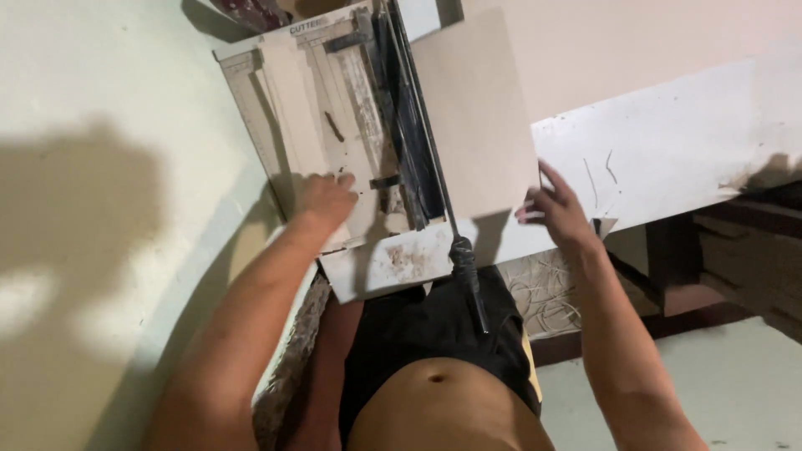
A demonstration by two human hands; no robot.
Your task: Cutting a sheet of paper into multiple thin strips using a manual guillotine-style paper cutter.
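Two hands steady sheet on cutter

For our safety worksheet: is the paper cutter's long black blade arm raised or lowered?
Lowered: the long black blade arm lies flat along the worn white cutter board.

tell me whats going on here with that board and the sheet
A person is working at a paper cutter that sits on a white table. The left hand rests flat on the cutter's base, near its front edge. The right hand touches the lower right corner of a beige sheet of card, which lies across the cutter and sticks out to the right of the blade. The blade arm is down, its black handle pointing toward the person.
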